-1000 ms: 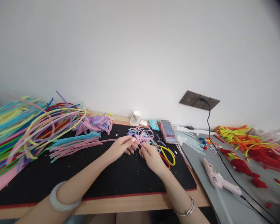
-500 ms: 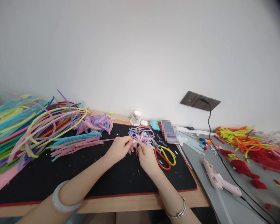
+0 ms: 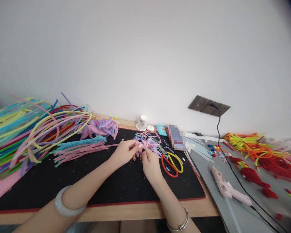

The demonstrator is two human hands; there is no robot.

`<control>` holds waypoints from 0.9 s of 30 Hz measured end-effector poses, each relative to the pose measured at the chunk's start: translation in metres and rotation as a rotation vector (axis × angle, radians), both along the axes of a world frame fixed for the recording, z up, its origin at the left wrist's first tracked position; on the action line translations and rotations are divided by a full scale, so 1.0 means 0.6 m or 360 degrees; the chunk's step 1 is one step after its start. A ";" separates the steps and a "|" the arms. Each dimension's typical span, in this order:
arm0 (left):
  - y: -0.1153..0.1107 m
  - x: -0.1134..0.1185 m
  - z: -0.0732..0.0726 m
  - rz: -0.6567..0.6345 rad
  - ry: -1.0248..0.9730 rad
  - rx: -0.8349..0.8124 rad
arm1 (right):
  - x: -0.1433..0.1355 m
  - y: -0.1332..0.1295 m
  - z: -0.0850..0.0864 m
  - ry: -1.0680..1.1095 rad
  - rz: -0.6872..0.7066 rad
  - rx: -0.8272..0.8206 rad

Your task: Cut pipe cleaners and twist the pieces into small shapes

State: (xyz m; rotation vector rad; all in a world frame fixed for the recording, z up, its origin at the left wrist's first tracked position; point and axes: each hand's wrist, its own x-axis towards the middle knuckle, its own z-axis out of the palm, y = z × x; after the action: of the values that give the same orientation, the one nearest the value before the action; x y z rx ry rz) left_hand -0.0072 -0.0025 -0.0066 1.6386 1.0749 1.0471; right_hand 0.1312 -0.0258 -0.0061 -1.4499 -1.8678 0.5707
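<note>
My left hand (image 3: 127, 151) is closed in a pinch on a pink pipe cleaner (image 3: 113, 145), whose tail stretches leftward from behind the hand. Fingertip to fingertip with it, my right hand (image 3: 151, 163) is also pinched; the end between the fingers is mostly hidden. Just behind both hands lies a heap of short pink, purple and blue pipe cleaner pieces (image 3: 149, 139). Scissors with one red and one yellow handle (image 3: 169, 165) rest on the black mat (image 3: 106, 184), right of my right hand. Longer pink and blue pipe cleaners (image 3: 81, 150) lie to the left.
A large multicoloured pile of pipe cleaners (image 3: 36, 126) fills the left side. A small white cup (image 3: 143, 121) and a phone (image 3: 176, 137) stand toward the wall. On the grey surface at right are a pink glue gun (image 3: 229, 187), its black cord, and red and orange pipe cleaners (image 3: 264, 149).
My right wrist and forearm have shifted slightly left, and the fingertips of both hands have moved a little closer together. Otherwise the hands stay in the same place.
</note>
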 end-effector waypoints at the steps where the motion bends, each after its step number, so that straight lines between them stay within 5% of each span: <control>1: 0.002 -0.002 0.001 -0.0016 -0.0018 0.0003 | 0.001 0.000 0.003 -0.0007 0.0049 -0.0008; 6: 0.006 -0.005 0.002 0.0017 0.0185 0.0082 | 0.006 -0.001 0.007 -0.0101 0.0189 0.0002; 11: 0.000 -0.001 0.004 0.0142 0.0505 0.0357 | 0.000 -0.007 0.006 -0.0279 0.0107 0.0062; 18: -0.004 0.003 0.005 0.0083 0.0219 0.0196 | -0.003 -0.006 0.014 -0.0258 0.0077 0.0054; 27: -0.002 -0.004 0.007 0.0228 0.0426 0.0375 | -0.011 0.014 0.009 -0.0327 0.0108 0.0020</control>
State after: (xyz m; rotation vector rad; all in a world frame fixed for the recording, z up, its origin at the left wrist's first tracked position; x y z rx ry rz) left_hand -0.0096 -0.0035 -0.0023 1.9559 1.2991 1.1016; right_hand 0.1245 -0.0176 -0.0004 -1.4885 -2.0825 0.4552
